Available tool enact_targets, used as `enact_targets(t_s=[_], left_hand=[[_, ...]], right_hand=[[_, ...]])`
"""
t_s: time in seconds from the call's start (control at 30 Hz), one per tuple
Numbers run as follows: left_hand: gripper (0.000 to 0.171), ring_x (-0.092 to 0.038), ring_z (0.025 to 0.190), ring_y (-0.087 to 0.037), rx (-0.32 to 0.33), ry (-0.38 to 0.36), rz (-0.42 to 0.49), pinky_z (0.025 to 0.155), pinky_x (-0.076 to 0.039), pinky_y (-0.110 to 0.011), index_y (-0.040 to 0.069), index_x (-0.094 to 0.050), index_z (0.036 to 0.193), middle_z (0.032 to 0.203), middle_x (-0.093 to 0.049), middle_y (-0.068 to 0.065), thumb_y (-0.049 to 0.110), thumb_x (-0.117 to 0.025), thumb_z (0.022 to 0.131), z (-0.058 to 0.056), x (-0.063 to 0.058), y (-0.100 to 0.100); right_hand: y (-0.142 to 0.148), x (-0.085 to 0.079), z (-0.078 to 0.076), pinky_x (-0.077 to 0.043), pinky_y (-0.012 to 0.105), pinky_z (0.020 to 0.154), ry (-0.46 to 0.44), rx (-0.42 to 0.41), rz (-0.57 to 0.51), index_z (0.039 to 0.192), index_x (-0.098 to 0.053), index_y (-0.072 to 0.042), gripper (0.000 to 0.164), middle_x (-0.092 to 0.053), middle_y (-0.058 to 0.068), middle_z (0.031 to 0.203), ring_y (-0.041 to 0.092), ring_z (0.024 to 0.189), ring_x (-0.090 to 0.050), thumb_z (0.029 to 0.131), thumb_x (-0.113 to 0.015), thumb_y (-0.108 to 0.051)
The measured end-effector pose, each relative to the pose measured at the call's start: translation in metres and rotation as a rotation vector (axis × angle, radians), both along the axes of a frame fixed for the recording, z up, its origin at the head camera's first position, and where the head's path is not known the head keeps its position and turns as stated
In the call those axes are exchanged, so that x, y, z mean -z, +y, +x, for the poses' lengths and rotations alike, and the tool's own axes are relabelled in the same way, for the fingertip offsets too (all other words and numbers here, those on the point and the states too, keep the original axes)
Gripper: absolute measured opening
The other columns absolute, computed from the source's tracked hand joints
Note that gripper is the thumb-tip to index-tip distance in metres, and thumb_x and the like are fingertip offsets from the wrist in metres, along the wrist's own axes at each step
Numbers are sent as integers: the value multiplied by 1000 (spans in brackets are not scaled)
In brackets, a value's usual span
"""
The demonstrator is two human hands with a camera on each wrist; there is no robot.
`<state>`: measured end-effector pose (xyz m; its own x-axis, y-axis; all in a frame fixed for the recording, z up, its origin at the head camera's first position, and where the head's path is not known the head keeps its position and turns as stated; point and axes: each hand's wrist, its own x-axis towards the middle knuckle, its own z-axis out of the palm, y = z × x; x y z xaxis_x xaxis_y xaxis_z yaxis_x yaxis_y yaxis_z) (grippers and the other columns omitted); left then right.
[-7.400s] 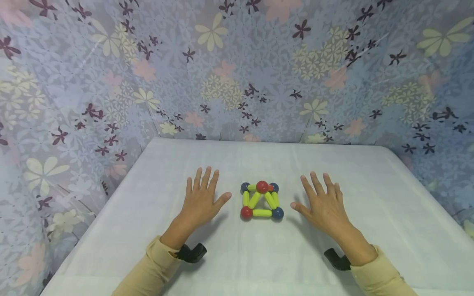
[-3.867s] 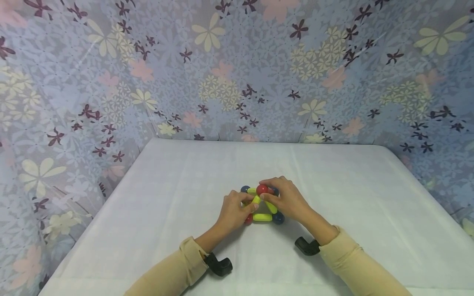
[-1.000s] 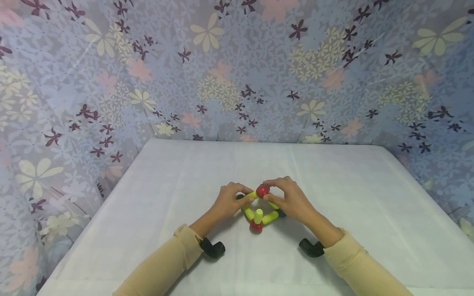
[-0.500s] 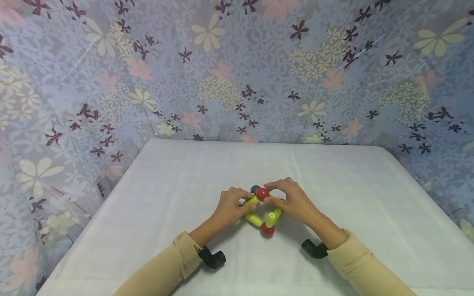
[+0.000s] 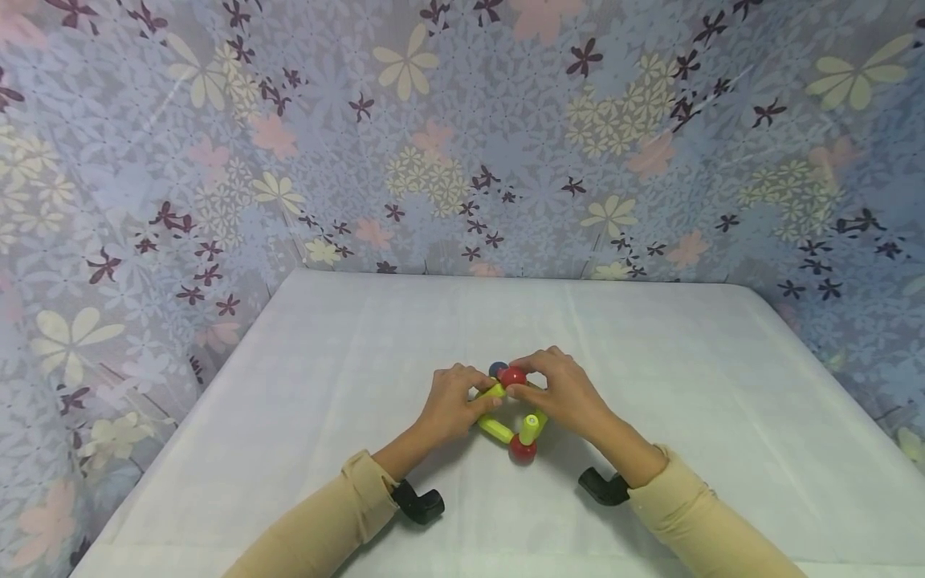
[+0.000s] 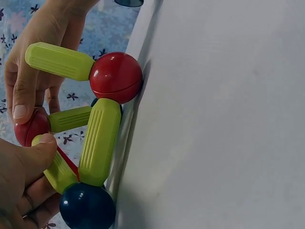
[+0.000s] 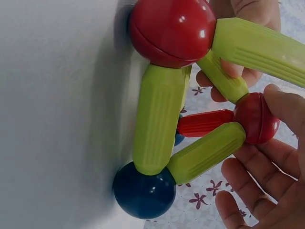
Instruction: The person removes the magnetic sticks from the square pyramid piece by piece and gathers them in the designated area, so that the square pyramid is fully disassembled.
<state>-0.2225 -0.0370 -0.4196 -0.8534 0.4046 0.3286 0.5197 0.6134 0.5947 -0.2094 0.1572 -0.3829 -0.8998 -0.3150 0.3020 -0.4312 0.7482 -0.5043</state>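
A ball-and-rod building toy stands on the white-covered table, made of red and blue balls and yellow-green rods. My left hand (image 5: 454,400) pinches a yellow-green rod (image 6: 61,172) that joins the upper red ball (image 5: 513,377). My right hand (image 5: 562,389) holds that upper ball between thumb and fingers. From the near red ball (image 5: 523,449), one rod (image 5: 531,429) slants upward with its end free. A red rod (image 7: 206,123) also meets the upper ball. One blue ball (image 5: 499,369) shows at the back; another blue ball (image 7: 144,190) shows in the right wrist view.
The white cloth-covered table (image 5: 361,321) stretches around the toy, with a floral curtain (image 5: 462,144) behind and at both sides. A black wrist mount (image 5: 419,504) sits at the left wrist, and a second black mount (image 5: 603,486) at the right.
My hands came from lying apart to gripping the toy. It has been turned, and one rod's upper end has come away from the upper red ball. Lately the right hand shifted slightly left.
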Motion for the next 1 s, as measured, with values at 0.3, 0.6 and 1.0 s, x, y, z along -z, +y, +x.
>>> enact_targets(t_s=[0.3, 0.6, 1.0], left_hand=[[22, -58, 94, -19, -5, -19, 45, 94, -36, -45, 10, -71, 100, 93, -72, -2, 22, -71, 82, 3, 3, 1], [22, -61, 103, -22, -42, -128, 182, 96, -42, -43, 8, -70, 102, 97, -73, -4, 21, -70, 83, 5, 1, -5], [24, -60, 105, -20, -79, -159, 269, 98, -41, -46, 16, -69, 105, 98, -71, -1, 21, -72, 82, 13, 3, -27]], right_hand=[[0, 1, 1, -48, 37, 81, 8, -11, -8, 110, -68, -13, 37, -70, -1, 101, 19, 97, -57, 79, -75, -30], [6, 4, -3, -51, 34, 73, 6, -7, -51, 112, -68, -12, 38, -68, 3, 102, 22, 98, -59, 79, -74, -30], [8, 2, -5, -49, 48, 86, -39, -10, -69, 116, -67, -13, 40, -67, 4, 107, 24, 103, -59, 81, -72, -31]])
